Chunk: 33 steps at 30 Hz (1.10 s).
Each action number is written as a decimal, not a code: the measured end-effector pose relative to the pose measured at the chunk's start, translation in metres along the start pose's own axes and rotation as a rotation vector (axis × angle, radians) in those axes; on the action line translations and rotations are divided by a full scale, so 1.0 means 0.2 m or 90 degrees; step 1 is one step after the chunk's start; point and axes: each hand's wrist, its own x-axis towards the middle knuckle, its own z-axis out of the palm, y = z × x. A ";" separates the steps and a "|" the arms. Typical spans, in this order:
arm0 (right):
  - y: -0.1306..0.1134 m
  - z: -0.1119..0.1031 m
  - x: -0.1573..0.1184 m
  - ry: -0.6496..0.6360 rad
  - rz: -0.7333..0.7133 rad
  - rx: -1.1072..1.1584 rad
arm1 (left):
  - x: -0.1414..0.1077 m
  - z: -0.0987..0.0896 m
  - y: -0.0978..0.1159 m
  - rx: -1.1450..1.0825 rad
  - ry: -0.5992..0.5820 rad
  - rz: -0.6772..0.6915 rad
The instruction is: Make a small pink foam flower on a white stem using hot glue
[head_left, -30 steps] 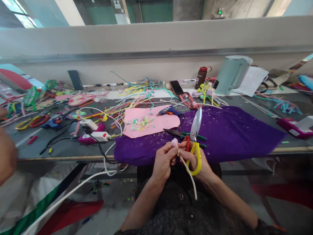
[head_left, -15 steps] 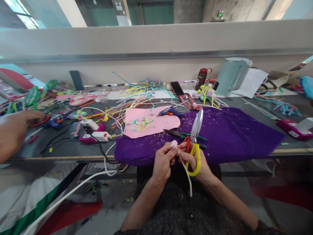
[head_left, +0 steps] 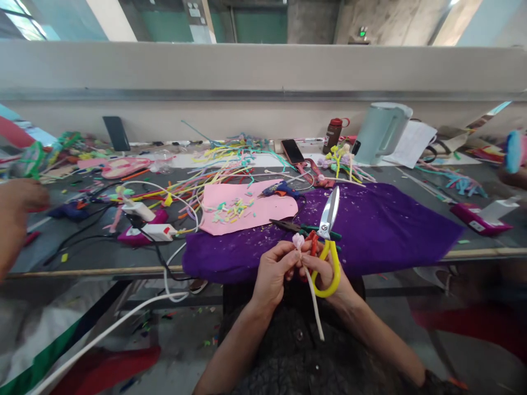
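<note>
Between my two hands is a small pale pink flower point(head_left: 298, 240) on a cream stem point(head_left: 314, 304) that hangs down to the right. The fingertips of my left hand point(head_left: 276, 270) pinch the flower just under its head. My right hand point(head_left: 331, 280) pinches the stem beside them and also holds scissors point(head_left: 329, 211) with red and yellow handles, blades pointing up. Behind my hands, dark pliers point(head_left: 288, 225) with green handles lie on a purple cloth point(head_left: 382, 225). A blue glue gun point(head_left: 280, 189) rests on a pink sheet point(head_left: 214, 200) with small cut pieces.
Colourful stems point(head_left: 222, 175) lie behind the sheet, near a phone point(head_left: 292, 151), a brown bottle point(head_left: 332, 136) and a pale green jug point(head_left: 381, 131). Purple power strips point(head_left: 140, 233) with cables stand left. Another person's hand point(head_left: 20, 203) is at the far left; another is at the right edge.
The flower head now points up and shows more clearly above my fingertips. The view has shifted slightly. The other person's hand at the left has moved further left.
</note>
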 end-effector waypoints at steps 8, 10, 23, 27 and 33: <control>0.00 0.01 0.00 -0.027 0.012 0.002 | 0.03 -0.01 -0.05 -0.045 0.054 -0.028; 0.00 0.01 0.00 -0.029 0.014 -0.007 | 0.02 -0.01 -0.05 -0.048 0.057 -0.025; 0.01 0.01 0.00 -0.013 0.003 -0.030 | 0.01 -0.01 -0.05 -0.040 0.074 0.014; -0.03 0.02 -0.01 -0.005 -0.030 -0.043 | 0.00 0.00 -0.04 -0.015 0.039 -0.006; -0.06 -0.01 0.01 -0.012 -0.036 -0.016 | 0.00 0.00 -0.03 -0.032 0.048 -0.008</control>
